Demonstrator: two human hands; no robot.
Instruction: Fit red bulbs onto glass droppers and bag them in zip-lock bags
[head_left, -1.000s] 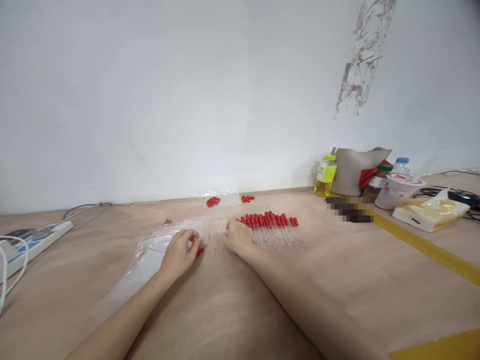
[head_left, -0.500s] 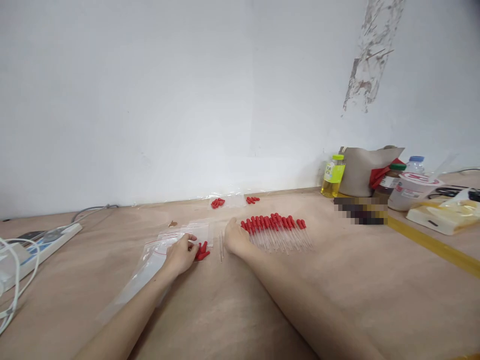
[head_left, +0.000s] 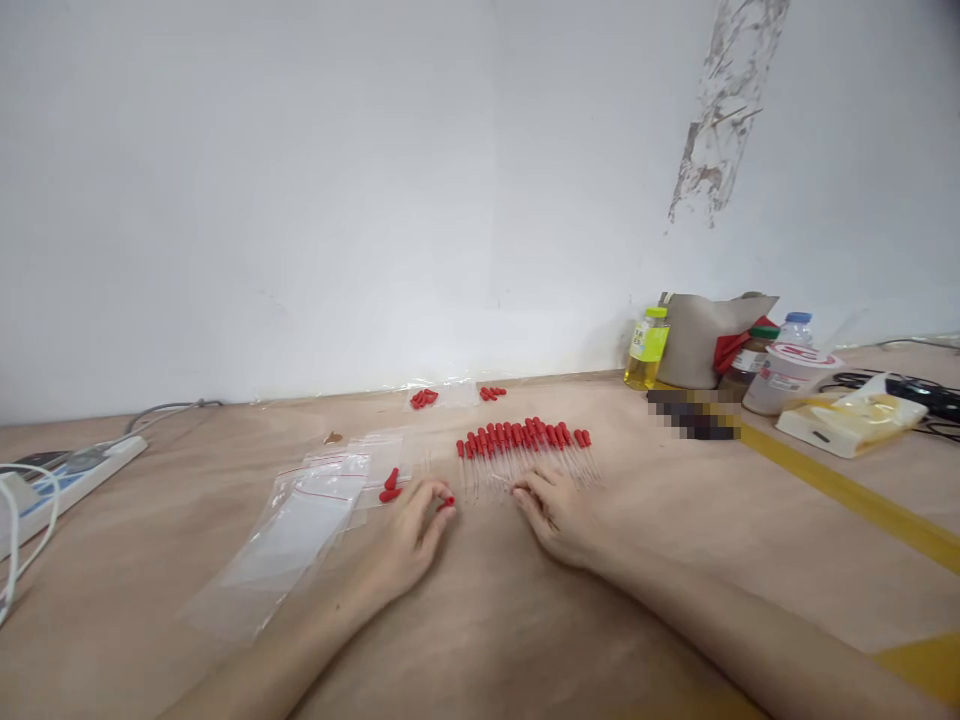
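My left hand [head_left: 409, 540] is closed in a pinch on a red rubber dropper bulb [head_left: 447, 502], its open end facing right. Across from it, my right hand [head_left: 561, 515] pinches a thin clear glass tube [head_left: 501, 480] that points left toward the bulb. The two are apart. Just behind both hands lies a row of droppers [head_left: 517, 436], red bulbs away from me and clear tubes toward me. Two loose red bulbs [head_left: 391, 486] lie left of my left hand, by clear zip bags [head_left: 300, 530].
More red bulbs [head_left: 424, 399] lie on a clear bag [head_left: 455, 396] near the wall. A power strip [head_left: 82, 490] with white cables is at left. At right stand a yellow-capped bottle [head_left: 647, 348], a grey bag [head_left: 694, 340], a plastic cup [head_left: 789, 380] and a white box [head_left: 851, 420].
My left hand has moved right from the loose bulbs with one bulb taken. My right hand has drawn back rightward from the loose tubes, holding one. The view has shifted slightly.
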